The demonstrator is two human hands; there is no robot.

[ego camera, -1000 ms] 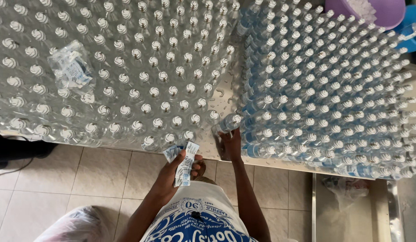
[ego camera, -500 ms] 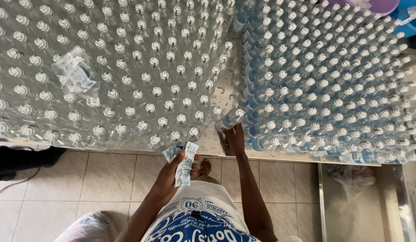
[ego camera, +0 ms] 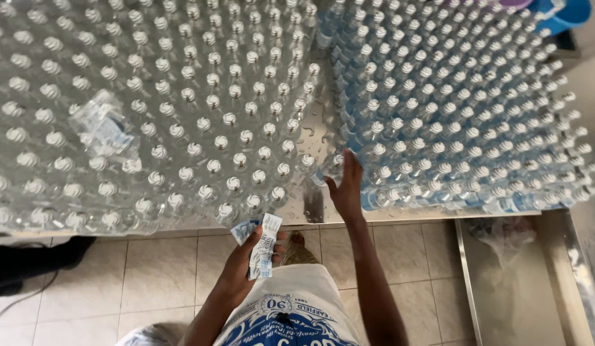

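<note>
Right hand [ego camera: 346,186]: fingers extended and spread, tips touching a clear plastic bottle [ego camera: 334,168] at the near edge of the gap between two bottle blocks; not closed round it. Left hand [ego camera: 246,259]: fingers clenched on a small stack of white-and-blue labels [ego camera: 261,245], held just below the table edge [ego camera: 400,213].

Surroundings: unlabelled bottles [ego camera: 201,115] packed cap-up on the left of the steel table; blue-labelled bottles [ego camera: 457,109] packed on the right, just beside the right hand. A crumpled clear plastic bag [ego camera: 102,128] lies on top of the left block. Steel tray [ego camera: 534,282] at lower right, holding a crumpled plastic wrap [ego camera: 502,232]. Tiled floor [ego camera: 150,269] beneath.
</note>
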